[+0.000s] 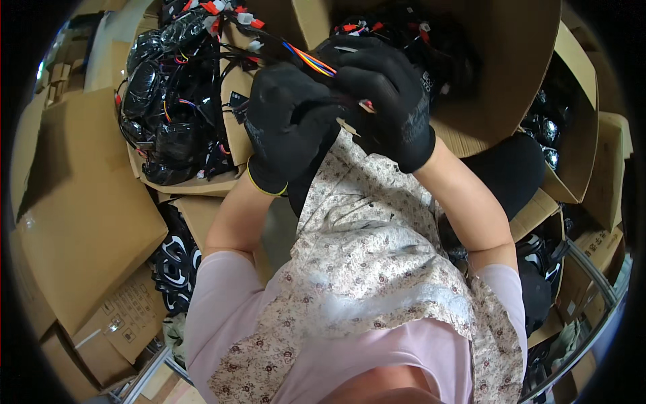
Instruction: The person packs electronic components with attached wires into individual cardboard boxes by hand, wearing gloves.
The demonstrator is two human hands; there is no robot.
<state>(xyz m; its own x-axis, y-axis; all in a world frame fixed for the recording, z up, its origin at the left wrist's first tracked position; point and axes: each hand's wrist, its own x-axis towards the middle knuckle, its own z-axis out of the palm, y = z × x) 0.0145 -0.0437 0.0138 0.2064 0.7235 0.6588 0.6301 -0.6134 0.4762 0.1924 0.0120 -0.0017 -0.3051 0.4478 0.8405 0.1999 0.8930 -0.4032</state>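
Both my hands wear black gloves and meet over my lap. My right hand (pixel 390 97) has its fingers curled round a wire harness (pixel 311 62), whose red, orange, yellow and blue strands run into the grip. A small red-and-white piece (pixel 367 106), perhaps a connector, peeks out below those fingers. Close beside it, my left hand (pixel 286 114) is closed, fingers pinched toward the right hand; what they grip is dark and hard to tell from the gloves. Just under the hands shows a small tan scrap (pixel 346 126) at the top of the flowered apron (pixel 363 229).
A cardboard box (pixel 232 128) at the upper left is full of black wrapped parts (pixel 158 101) with wires and red and white connectors. Another open box (pixel 518 74) at the upper right holds more dark wired parts. Large cartons (pixel 87 202) stack at left; a metal rail (pixel 592 269) curves at right.
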